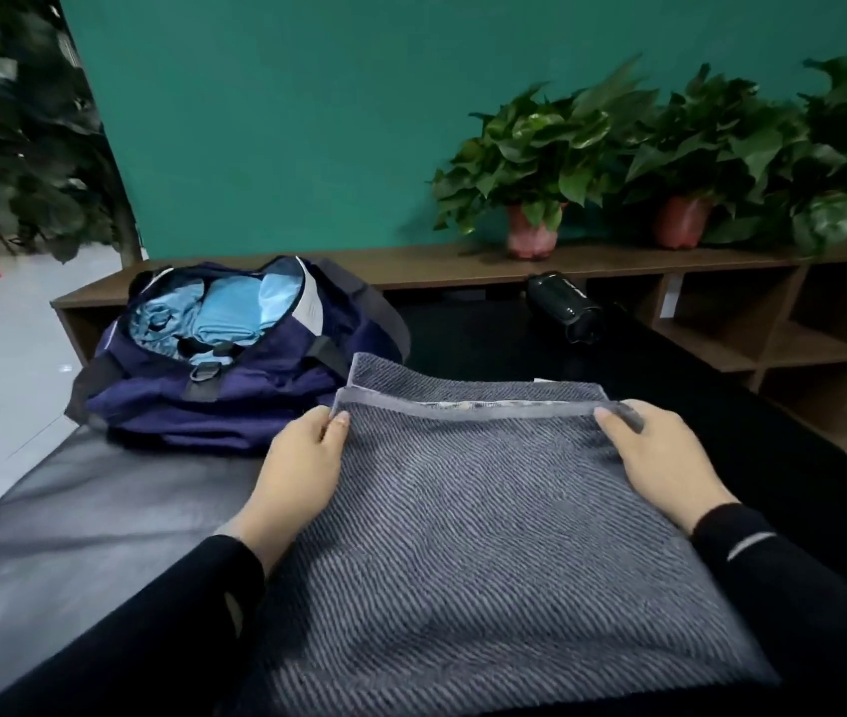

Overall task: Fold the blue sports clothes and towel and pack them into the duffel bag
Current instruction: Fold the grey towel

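Head view shows the towel (488, 520) mid-fold at lower centre, left hand (302, 458) and right hand (664, 458) each pinching a corner of its far hem, clothes (214, 313) already in the open bag (235, 390) at centre left, so another fold then packing seems next, though the towel's near edge is cut off

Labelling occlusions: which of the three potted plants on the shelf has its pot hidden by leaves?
The rightmost plant: leaves cover its pot. The left plant and the middle plant both show reddish pots on the wooden shelf.
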### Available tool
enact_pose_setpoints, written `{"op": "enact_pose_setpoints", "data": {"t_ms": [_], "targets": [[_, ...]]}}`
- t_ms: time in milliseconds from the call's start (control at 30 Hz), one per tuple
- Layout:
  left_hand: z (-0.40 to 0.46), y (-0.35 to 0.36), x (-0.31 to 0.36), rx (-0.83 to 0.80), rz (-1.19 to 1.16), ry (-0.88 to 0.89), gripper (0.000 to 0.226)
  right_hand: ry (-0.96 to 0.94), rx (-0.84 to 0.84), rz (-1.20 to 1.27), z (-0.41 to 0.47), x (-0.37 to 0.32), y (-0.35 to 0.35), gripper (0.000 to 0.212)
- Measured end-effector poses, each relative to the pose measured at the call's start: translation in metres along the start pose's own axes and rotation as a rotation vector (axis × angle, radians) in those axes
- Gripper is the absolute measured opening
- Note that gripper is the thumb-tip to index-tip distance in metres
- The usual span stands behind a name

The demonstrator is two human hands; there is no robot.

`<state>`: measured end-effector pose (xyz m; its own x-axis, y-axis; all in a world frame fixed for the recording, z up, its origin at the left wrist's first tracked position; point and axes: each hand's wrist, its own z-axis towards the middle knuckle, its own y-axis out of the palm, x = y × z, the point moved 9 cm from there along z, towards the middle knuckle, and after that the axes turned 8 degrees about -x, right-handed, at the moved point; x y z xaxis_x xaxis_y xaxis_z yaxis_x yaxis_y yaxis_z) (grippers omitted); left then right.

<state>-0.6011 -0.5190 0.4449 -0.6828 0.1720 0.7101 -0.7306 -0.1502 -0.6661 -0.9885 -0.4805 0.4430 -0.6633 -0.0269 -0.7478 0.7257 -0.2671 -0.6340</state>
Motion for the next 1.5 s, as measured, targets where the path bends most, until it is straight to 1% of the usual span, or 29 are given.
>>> {"op": "enact_pose_setpoints", "data": {"t_ms": [100,167,267,333,400,467,500,600,667,767,867,967,1067,1133,1167,1200,1233,1267,1300,1333,1400,1433,1500], "targets": [[-0.016,-0.008,0.001,0.042,0.001,0.03,0.04,-0.006,0.001,0.037,-0.016,-0.003,-0.003,0.026],[-0.033,-0.014,-0.001,0.042,0.013,0.032,0.039,0.011,-0.02,0.045,-0.032,-0.004,-0.005,0.026],[-0.069,-0.022,-0.002,0.006,0.03,0.042,0.04,0.021,-0.077,0.007,-0.062,-0.01,-0.007,0.027],[-0.084,-0.032,0.002,-0.038,0.001,0.065,0.042,0.0,-0.11,0.005,-0.076,-0.021,-0.014,0.028],[-0.081,-0.046,0.014,-0.019,-0.031,0.084,0.042,-0.053,-0.081,-0.009,-0.075,-0.041,-0.03,0.026],[-0.062,-0.056,0.023,0.021,-0.027,0.064,0.039,-0.081,-0.036,-0.008,-0.059,-0.06,-0.043,0.023],[-0.049,-0.055,0.024,0.011,-0.02,0.049,0.039,-0.079,-0.038,-0.019,-0.047,-0.064,-0.044,0.022],[-0.025,-0.033,0.009,-0.062,0.078,-0.024,0.039,0.005,-0.139,-0.135,-0.012,-0.042,-0.02,0.021],[-0.023,-0.026,-0.009,-0.045,0.112,-0.08,0.042,0.058,-0.195,-0.182,0.0,-0.017,-0.002,0.021],[-0.023,-0.028,-0.018,0.016,0.092,-0.091,0.045,0.06,-0.181,-0.193,0.01,-0.003,0.002,0.024],[-0.017,-0.026,-0.024,0.013,0.063,-0.132,0.045,0.053,-0.182,-0.249,0.018,-0.003,0.005,0.027],[-0.008,-0.024,-0.026,0.01,0.091,-0.141,0.044,0.045,-0.179,-0.341,0.027,-0.006,0.007,0.028],[-0.002,-0.024,-0.034,0.036,0.089,-0.194,0.036,0.025,-0.201,-0.524,0.033,-0.014,0.013,0.025],[0.0,-0.023,-0.028,0.066,0.146,-0.164,0.016,-0.01,-0.2,-0.662,0.035,-0.019,0.019,0.02],[0.0,-0.022,-0.018,0.052,0.231,-0.111,0.011,-0.034,-0.2,-0.697,0.035,-0.022,0.021,0.018],[0.003,-0.016,-0.007,0.004,0.35,-0.023,0.027,-0.059,-0.215,-0.715,0.035,-0.023,0.023,0.02],[0.005,-0.006,0.004,-0.078,0.466,0.084,0.045,-0.085,-0.252,-0.711,0.036,-0.024,0.024,0.024],[0.007,0.003,0.012,-0.159,0.57,0.17,0.055,-0.106,-0.308,-0.694,0.036,-0.024,0.025,0.026],[0.01,0.01,0.02,-0.221,0.677,0.239,0.057,-0.124,-0.368,-0.675,0.037,-0.024,0.026,0.026],[0.012,0.015,0.024,-0.278,0.776,0.272,0.053,-0.132,-0.422,-0.676,0.035,-0.024,0.026,0.027],[0.02,0.021,0.023,-0.373,0.892,0.272,0.046,-0.136,-0.466,-0.704,0.035,-0.025,0.022,0.031],[0.024,0.022,0.021,-0.418,0.91,0.253,0.044,-0.134,-0.468,-0.722,0.036,-0.026,0.02,0.03],[0.03,0.022,0.017,-0.49,0.887,0.192,0.041,-0.111,-0.478,-0.745,0.038,-0.027,0.016,0.023]]}}
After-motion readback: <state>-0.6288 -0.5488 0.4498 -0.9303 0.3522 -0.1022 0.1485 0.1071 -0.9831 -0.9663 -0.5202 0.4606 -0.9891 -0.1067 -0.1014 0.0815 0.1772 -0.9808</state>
